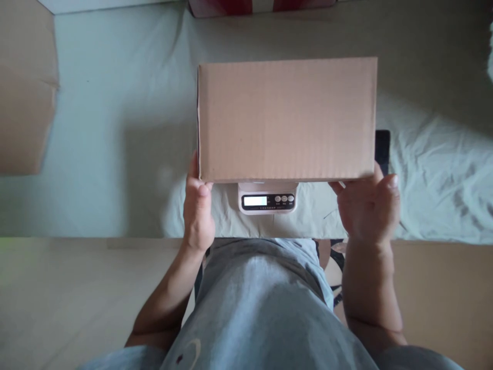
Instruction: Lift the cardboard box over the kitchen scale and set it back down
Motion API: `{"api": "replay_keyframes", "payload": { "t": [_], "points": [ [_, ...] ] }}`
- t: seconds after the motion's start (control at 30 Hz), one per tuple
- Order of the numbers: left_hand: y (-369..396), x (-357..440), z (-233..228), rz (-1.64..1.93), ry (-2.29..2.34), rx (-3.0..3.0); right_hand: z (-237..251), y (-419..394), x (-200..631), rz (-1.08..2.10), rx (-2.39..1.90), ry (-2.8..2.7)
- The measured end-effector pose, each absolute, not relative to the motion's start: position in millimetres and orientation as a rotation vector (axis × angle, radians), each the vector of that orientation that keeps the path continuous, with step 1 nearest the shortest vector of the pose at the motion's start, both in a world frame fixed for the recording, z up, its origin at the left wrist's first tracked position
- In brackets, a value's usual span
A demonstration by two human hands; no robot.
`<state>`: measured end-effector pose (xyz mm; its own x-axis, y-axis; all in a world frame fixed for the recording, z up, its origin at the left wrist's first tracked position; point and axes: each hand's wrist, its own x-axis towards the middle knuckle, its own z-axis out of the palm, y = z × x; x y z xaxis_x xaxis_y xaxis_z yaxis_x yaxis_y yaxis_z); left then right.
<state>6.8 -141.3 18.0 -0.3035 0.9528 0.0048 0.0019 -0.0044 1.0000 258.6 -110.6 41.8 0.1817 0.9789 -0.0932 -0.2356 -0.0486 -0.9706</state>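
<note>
The box (pixel 287 119), a plain closed cardboard one, fills the centre of the frame and sits over a small scale (pixel 267 198), whose lit display and buttons peek out from under its near edge; whether its full weight is on the scale cannot be told. The left hand (pixel 197 208) grips the lower left corner, thumb up against the near face, and the right hand (pixel 370 205) cups the lower right corner with the fingers curled under, so both are closed on the box. To do this well, I would judge that the box should rest flat and centred on the platform, touching neither the bedding nor the dark flat thing (pixel 382 149) just beside its right edge, and both hands should come fully off before the display is read. The surface is a bed (pixel 115 128) with a pale sheet, smooth at left and creased at right. Another carton (pixel 25 92) lies at the upper left, a red and white thing (pixel 262 6) at the top edge, and light flooring (pixel 57 298) runs along the bottom
</note>
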Motion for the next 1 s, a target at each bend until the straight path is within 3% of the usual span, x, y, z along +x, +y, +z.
{"api": "replay_keyframes", "payload": {
  "t": [0.53, 1.0],
  "points": [
    [-135.3, -6.5, -11.7, 1.366, 1.428, 0.874, 14.2, -106.9, 275.8, 1.323, -1.28, -0.754],
    [-145.0, 15.1, 45.2, 1.42, 1.343, 1.105, 50.7, -113.0, 254.5, 1.025, -1.184, -0.896]
  ]
}}
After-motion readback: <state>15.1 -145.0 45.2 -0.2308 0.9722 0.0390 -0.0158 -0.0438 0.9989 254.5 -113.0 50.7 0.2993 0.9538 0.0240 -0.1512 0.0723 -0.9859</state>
